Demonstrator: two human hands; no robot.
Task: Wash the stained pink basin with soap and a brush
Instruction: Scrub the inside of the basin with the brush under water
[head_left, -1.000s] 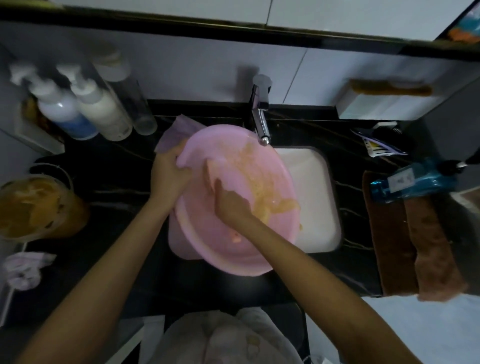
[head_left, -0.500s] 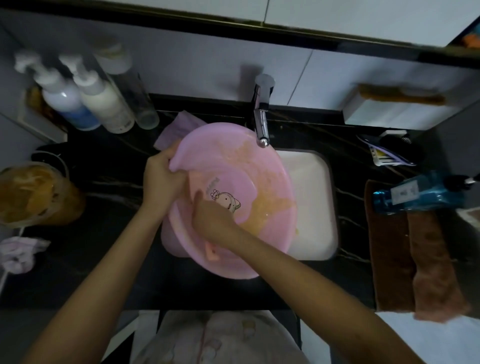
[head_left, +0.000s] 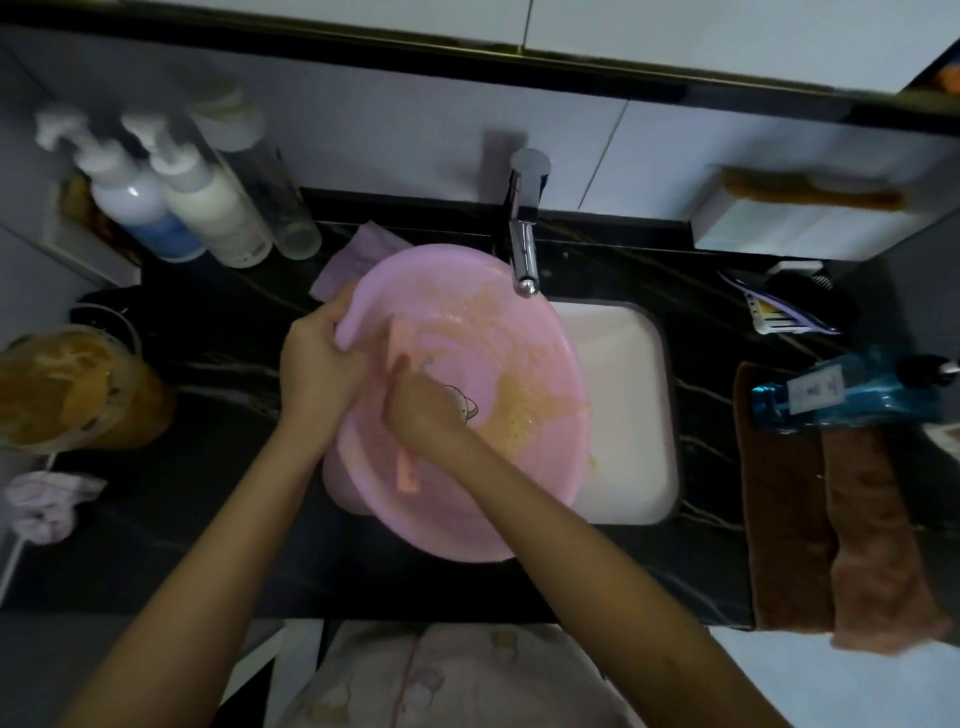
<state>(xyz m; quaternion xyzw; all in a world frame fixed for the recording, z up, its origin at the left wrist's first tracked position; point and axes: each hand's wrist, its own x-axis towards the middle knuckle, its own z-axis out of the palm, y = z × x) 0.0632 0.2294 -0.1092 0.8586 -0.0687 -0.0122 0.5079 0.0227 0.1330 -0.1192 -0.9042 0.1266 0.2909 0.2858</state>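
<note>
The pink basin is tilted over the left side of the white sink, with orange-yellow stains across its upper and right inner wall. My left hand grips the basin's left rim. My right hand is inside the basin and holds an orange-pink brush; the brush ends show above and below my fingers, against the inner left wall. A small cartoon print shows on the basin floor beside my right hand.
The chrome tap hangs over the basin's far rim. Pump bottles stand back left, with a jar of orange-brown contents at the left. A blue bottle lies on brown towels at the right. A purple cloth lies behind the basin.
My right hand and the brush have slid from the stained middle of the basin toward its left inner wall. The cartoon print has come into sight. My left hand keeps its grip on the rim.
</note>
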